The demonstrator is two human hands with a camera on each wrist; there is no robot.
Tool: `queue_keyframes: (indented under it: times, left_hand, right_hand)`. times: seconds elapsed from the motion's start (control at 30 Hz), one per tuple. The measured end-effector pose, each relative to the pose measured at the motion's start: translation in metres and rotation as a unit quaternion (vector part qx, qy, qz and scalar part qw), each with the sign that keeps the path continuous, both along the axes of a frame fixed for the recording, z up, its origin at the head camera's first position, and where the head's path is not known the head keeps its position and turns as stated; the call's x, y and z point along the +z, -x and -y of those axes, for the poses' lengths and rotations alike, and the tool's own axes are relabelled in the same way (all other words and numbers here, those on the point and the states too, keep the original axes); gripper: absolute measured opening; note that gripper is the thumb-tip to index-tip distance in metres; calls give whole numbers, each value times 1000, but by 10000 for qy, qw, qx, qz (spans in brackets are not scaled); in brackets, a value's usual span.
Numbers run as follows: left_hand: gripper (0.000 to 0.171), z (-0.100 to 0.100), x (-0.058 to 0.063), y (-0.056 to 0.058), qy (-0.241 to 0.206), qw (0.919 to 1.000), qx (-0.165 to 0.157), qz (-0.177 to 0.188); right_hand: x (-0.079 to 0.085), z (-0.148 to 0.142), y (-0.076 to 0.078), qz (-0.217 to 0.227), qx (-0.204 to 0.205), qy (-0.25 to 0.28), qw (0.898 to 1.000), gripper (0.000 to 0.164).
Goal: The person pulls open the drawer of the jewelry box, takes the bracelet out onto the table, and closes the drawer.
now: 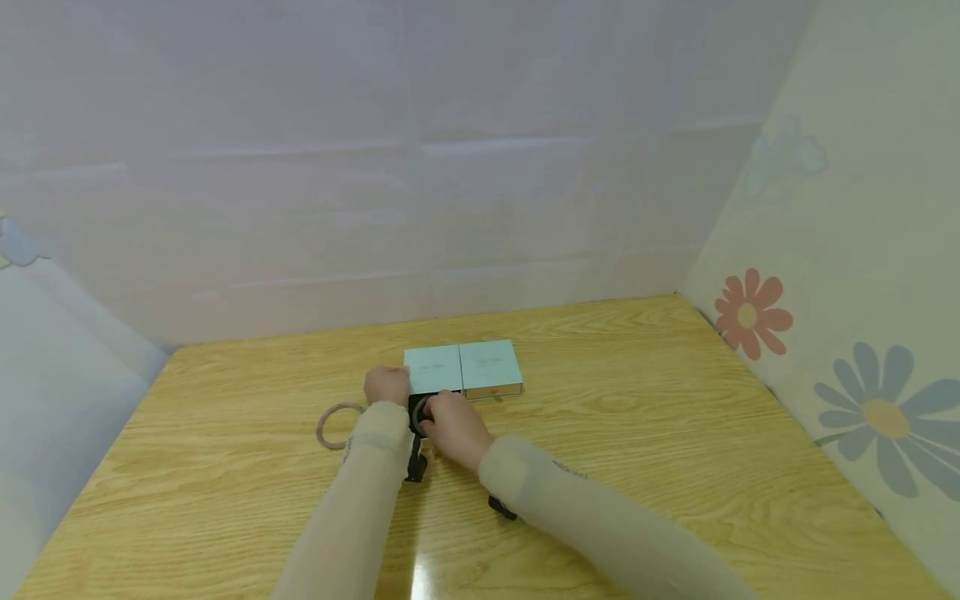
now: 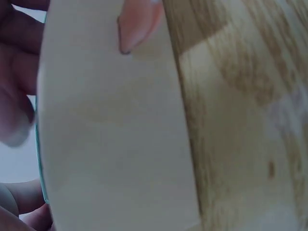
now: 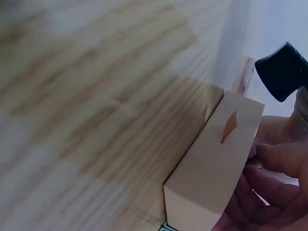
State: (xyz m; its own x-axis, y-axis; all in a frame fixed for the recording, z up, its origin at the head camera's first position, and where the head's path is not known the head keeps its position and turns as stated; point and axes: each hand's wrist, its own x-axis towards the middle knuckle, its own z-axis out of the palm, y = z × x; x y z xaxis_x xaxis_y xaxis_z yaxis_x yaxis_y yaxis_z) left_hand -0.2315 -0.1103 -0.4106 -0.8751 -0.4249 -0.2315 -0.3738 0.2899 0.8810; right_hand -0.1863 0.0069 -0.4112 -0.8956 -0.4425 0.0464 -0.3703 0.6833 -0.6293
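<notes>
Two flat pale blue boxes stand side by side, a left box [image 1: 433,367] and a right box [image 1: 491,360]. An orange-pink ribbon tab [image 2: 137,26] sticks out of a cream box front [image 2: 115,125], seen up close in the left wrist view. My left hand [image 1: 386,385] is at the left box's left edge, its fingers mostly hidden in the head view; I cannot tell whether they grip anything. In front of that box, my right hand [image 1: 456,427] pinches a thin greyish ring [image 1: 417,421], like a bangle. Another bangle-like ring [image 1: 321,432] lies left of my left wrist.
The wooden table [image 1: 615,450] reaches back to a pale wall [image 1: 480,208]. A wall with painted flowers [image 1: 753,315] borders its right side. Black wrist cameras, one of them the left wrist camera [image 1: 416,465], stick out from my wrists.
</notes>
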Motion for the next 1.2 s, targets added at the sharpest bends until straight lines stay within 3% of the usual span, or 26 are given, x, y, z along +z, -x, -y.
queue_keyframes:
  times: [0.13,0.37,0.57,0.73,1.03,1.2]
  left_hand:
    - [27,1,-4,3,69,9999,67,-63]
    - [29,-1,-3,1,-105,9999,-23,-86]
    - [29,-1,-1,0,-148,9998,-24,-87]
    - [29,0,-1,-1,-135,9999,-43,-26]
    - [30,0,0,-2,-224,9997,-23,-12]
    - [30,0,0,-1,-151,9998,-85,-16]
  right_hand:
    - [2,1,7,260,254,-114,9993,48]
    - [1,5,14,75,523,-846,9950,43]
    - [0,8,17,117,615,-1052,9925,34]
    - [0,9,16,18,624,-999,9930,29]
    - [2,8,13,105,513,-606,9968,43]
    - [7,7,9,55,499,-480,9976,42]
